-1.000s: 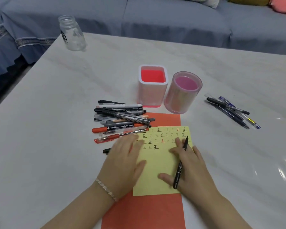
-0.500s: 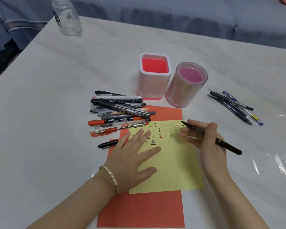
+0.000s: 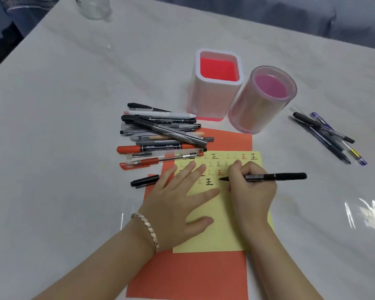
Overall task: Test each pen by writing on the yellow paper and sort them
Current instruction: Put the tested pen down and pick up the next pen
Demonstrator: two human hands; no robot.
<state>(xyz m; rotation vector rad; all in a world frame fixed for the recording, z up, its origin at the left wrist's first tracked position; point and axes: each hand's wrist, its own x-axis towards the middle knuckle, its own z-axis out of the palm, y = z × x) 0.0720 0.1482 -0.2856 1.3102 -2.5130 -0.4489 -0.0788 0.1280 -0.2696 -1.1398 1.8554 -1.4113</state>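
Observation:
My right hand (image 3: 250, 191) grips a black pen (image 3: 275, 176) whose tip touches the yellow paper (image 3: 221, 232) just right of the last black character. My left hand (image 3: 178, 204) lies flat with spread fingers on the paper's left part. The paper carries rows of black and red characters and sits on an orange sheet (image 3: 193, 276). A black pen cap (image 3: 144, 181) lies left of my left hand. A pile of several pens (image 3: 160, 135) sits beyond it. A smaller group of pens (image 3: 327, 137) lies at the right.
A square pink-red holder (image 3: 217, 83) and a round pink holder (image 3: 262, 100) stand empty behind the paper. A clear glass jar (image 3: 93, 7) stands at the table's far left corner. A blue-grey sofa runs along the back edge.
My right hand turned the pen into a writing grip and brought its tip down and left onto the paper. My left hand stayed flat on the paper. The camera tilted down.

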